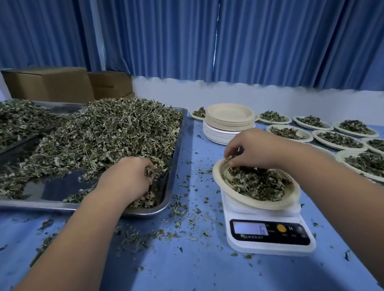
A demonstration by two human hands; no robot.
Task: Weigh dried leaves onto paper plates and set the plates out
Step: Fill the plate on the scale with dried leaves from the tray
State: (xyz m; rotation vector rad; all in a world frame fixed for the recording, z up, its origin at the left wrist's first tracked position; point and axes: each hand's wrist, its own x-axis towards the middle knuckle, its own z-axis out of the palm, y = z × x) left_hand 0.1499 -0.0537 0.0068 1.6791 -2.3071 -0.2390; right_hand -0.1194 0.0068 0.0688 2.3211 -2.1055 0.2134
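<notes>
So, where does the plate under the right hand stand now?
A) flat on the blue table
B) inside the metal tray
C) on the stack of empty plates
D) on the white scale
D: the plate of leaves rests on the white scale, the right hand at its far rim.

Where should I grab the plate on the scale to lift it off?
Take the paper plate by its bare fluted rim, from the right, with fingers slid underneath. The rim overhangs the scale there, and the leaves are heaped in the middle. Probably keep it level.
</notes>
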